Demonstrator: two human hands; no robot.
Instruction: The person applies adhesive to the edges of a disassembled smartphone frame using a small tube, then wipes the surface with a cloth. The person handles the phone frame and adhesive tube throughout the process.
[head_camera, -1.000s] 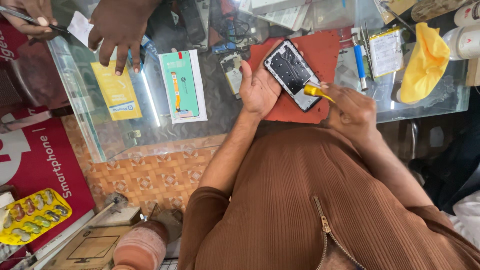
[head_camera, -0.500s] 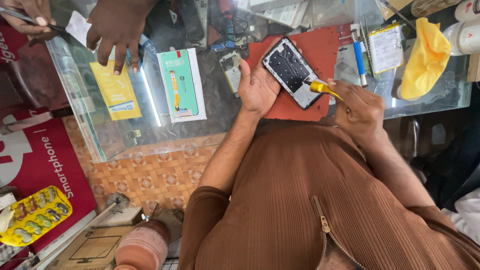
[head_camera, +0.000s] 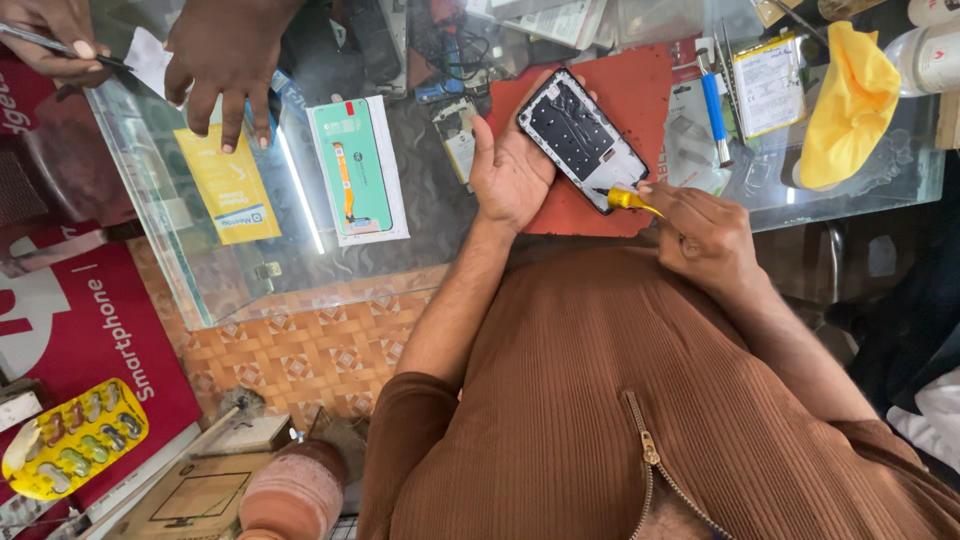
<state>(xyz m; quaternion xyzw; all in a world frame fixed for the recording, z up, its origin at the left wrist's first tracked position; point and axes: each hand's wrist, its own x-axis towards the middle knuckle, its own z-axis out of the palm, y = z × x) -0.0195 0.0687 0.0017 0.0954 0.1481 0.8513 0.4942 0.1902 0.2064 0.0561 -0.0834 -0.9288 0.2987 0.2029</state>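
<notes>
Phone (head_camera: 582, 138) rests in the left hand (head_camera: 512, 170), gripped over the red mat (head_camera: 640, 90) near the bench's front edge; right hand (head_camera: 705, 235) pinches a yellow tool (head_camera: 628, 200) touching its lower end.

The person wears a ribbed knit top (head_camera: 610, 400) in rusty brown, its fine ribs running lengthwise over the chest. A metal zip (head_camera: 655, 465) of the same brown runs slantwise down the front, its pull hanging near the top. The short sleeves (head_camera: 405, 425) end above the elbow in a smooth hem, leaving both forearms bare.
</notes>
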